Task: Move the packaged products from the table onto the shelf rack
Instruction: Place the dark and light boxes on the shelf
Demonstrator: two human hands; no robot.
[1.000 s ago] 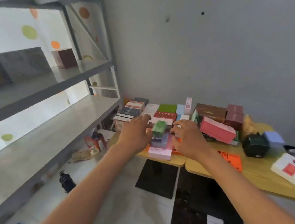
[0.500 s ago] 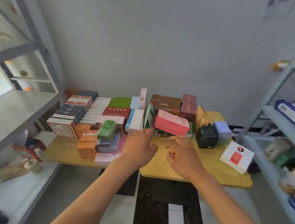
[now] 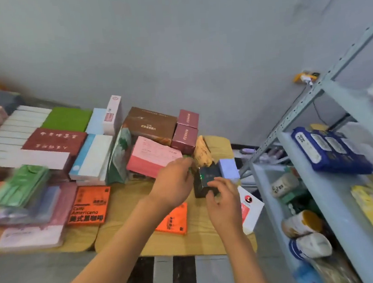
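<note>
Item: dark box (image 3: 207, 180), centre-right of frame on table (image 3: 123, 197), beside lilac box (image 3: 229, 168). Right hand (image 3: 225, 207) fingers curl against its near face; left hand (image 3: 173, 184) fingers bunched at its left edge, grasp unclear. Recommended: clamp both sides squarely, lift straight, clear neighbours.

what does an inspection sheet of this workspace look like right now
surface: wooden table, crowded with boxes; bare wood shows at the front edge.
job's things: dark box between both hands; pink box, brown box, two orange packets lie flat.
clutter: lilac box right behind the dark box; white card overhangs the table's right edge.
hands: left hand reaches over the dark box's left side; right hand fingers on its front; grip unclear.
cables: thin cable behind the rack.
surroundings: grey rack at right, holding blue packs and bags.
</note>
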